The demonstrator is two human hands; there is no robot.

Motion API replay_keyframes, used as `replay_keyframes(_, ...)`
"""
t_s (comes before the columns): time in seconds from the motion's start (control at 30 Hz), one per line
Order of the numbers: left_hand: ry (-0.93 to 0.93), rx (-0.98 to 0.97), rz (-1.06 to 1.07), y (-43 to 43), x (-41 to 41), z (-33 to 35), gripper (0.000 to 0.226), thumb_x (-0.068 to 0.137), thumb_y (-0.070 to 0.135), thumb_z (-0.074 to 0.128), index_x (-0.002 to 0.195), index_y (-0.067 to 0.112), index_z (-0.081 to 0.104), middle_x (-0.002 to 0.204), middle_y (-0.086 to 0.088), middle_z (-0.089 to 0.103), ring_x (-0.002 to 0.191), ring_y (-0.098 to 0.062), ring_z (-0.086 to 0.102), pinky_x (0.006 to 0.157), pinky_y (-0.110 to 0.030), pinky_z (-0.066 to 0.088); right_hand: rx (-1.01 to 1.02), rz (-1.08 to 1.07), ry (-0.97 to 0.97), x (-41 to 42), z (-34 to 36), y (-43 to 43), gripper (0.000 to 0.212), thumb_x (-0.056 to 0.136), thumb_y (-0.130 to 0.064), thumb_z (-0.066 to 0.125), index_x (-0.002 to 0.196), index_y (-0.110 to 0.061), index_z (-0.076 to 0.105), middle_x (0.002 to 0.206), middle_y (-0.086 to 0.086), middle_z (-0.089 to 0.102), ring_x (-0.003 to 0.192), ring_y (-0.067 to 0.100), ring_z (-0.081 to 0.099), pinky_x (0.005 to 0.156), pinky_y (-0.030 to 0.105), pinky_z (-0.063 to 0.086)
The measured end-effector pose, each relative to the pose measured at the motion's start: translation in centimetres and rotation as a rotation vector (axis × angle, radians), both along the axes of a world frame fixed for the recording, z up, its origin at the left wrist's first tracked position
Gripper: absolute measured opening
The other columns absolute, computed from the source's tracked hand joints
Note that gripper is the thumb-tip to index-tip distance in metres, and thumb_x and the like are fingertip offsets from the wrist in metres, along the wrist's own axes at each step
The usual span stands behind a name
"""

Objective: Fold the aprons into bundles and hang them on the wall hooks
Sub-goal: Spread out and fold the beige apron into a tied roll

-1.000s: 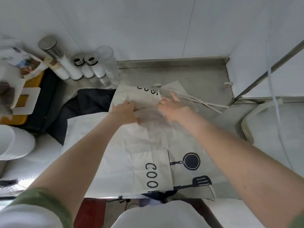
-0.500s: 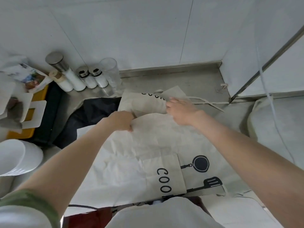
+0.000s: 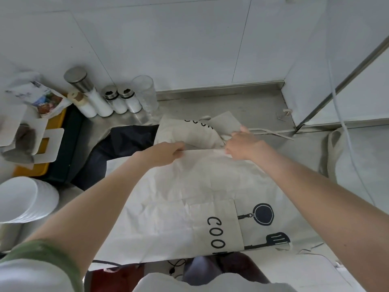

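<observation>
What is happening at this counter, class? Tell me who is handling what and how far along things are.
A person is folding a cream apron printed with a pan and spatula on a steel counter. The left hand and right hand each pinch its far edge. A second cream apron lies beyond it, with a dark cloth to the left, near some jars. No bundle is made yet, and no wall hooks are in view.

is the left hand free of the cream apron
No, the left hand pinches the far edge of the cream apron, as does the right hand.
</observation>
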State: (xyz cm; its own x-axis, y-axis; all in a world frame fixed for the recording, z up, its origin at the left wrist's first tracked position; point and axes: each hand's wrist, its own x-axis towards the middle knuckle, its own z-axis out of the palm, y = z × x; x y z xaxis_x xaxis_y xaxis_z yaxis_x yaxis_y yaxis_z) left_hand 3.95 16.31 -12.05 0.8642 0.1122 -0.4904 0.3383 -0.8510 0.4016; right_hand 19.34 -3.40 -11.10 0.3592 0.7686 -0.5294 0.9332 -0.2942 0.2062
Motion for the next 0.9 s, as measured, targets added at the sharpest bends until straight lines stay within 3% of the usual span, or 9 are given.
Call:
replay_keyframes(0.1,-0.029,-0.064,0.030,0.2,-0.3,0.0,0.014,0.099,0.024,0.050,0.089,0.017,0.043,0.077,0.005,0.047,0.072,-0.015,0.043,0.056,-0.019,0.031,-0.041,-0.055,0.007,0.6,-0.2,0.6,0.027,0.100,-0.020,0.037,0.110,-0.018,0.062,0.114,0.003,0.059,0.118,0.018,0.041,0.100,0.038,0.022)
replay_keyframes(0.23,0.158,0.024,-0.063,0.7,0.3,-0.2,0.028,0.100,0.035,0.045,0.073,0.029,0.044,0.076,0.012,0.046,0.081,-0.015,0.045,0.069,-0.027,0.032,-0.061,-0.047,-0.001,1.3,-0.8,1.2,0.023,0.095,-0.015,0.042,0.104,-0.018,0.064,0.103,0.000,0.058,0.119,0.018,0.040,0.107,0.041,0.016)
replay_keyframes(0.33,0.207,0.078,-0.046,1.1,0.7,-1.0,0.026,0.100,0.035,0.045,0.082,0.017,0.051,0.074,0.007,0.045,0.082,-0.018,0.045,0.063,-0.028,0.030,-0.082,-0.033,-0.013,1.5,-1.2,1.4,0.019,0.087,-0.007,0.044,0.078,-0.019,0.055,0.075,-0.008,0.043,0.115,0.018,0.044,0.109,0.043,0.015)
replay_keyframes(0.4,0.207,0.116,-0.027,1.1,1.0,-1.4,0.025,0.098,0.032,0.049,0.085,0.012,0.054,0.075,0.004,0.043,0.083,-0.019,0.044,0.060,-0.027,0.030,-0.095,-0.062,0.002,1.6,-1.3,1.5,0.020,0.085,-0.010,0.045,0.068,-0.019,0.047,0.072,-0.007,0.040,0.114,0.017,0.045,0.110,0.043,0.014)
replay_keyframes(0.5,0.228,0.185,-0.008,0.8,1.6,-1.9,0.026,0.093,0.034,0.053,0.084,0.010,0.056,0.075,0.004,0.041,0.084,-0.020,0.045,0.065,-0.028,0.033,-0.176,-0.091,0.013,2.1,-1.1,1.1,0.014,0.085,-0.017,0.047,0.073,-0.020,0.054,0.094,-0.003,0.058,0.121,0.017,0.040,0.113,0.045,0.008)
replay_keyframes(0.6,0.232,0.230,0.043,1.1,1.9,-3.0,0.030,0.087,0.037,0.056,0.066,0.018,0.046,0.083,0.001,0.045,0.081,-0.021,0.049,0.063,-0.028,0.036,-0.007,-0.036,0.087,2.8,-1.7,0.4,0.024,0.089,-0.016,0.047,0.104,-0.018,0.066,0.120,-0.003,0.055,0.122,0.018,0.037,0.112,0.041,0.014)
replay_keyframes(0.7,0.223,0.208,0.081,1.4,1.7,-3.4,0.027,0.084,0.038,0.057,0.066,0.022,0.044,0.097,-0.002,0.051,0.081,-0.021,0.050,0.065,-0.029,0.039,0.353,-0.117,0.382,2.9,-2.0,-0.7,0.017,0.092,-0.018,0.051,0.079,-0.018,0.063,0.096,-0.005,0.056,0.099,0.017,0.044,0.089,0.035,0.035)
replay_keyframes(0.77,0.213,0.192,0.094,1.5,1.6,-3.5,0.023,0.085,0.038,0.057,0.072,0.022,0.046,0.102,0.000,0.050,0.083,-0.020,0.048,0.066,-0.029,0.039,0.370,-0.314,0.597,2.5,-1.8,-1.5,0.033,0.093,-0.018,0.052,0.063,-0.021,0.041,0.068,-0.006,0.045,0.073,0.016,0.046,0.065,0.031,0.032)
replay_keyframes(0.9,0.217,0.176,0.111,1.4,1.7,-3.5,0.026,0.090,0.042,0.055,0.082,0.018,0.051,0.103,0.001,0.048,0.088,-0.021,0.050,0.067,-0.029,0.038,0.251,-0.543,0.638,2.8,-2.6,-2.5,0.031,0.095,-0.022,0.050,0.067,-0.020,0.039,0.060,0.002,0.051,0.055,0.019,0.053,0.054,0.028,0.035)
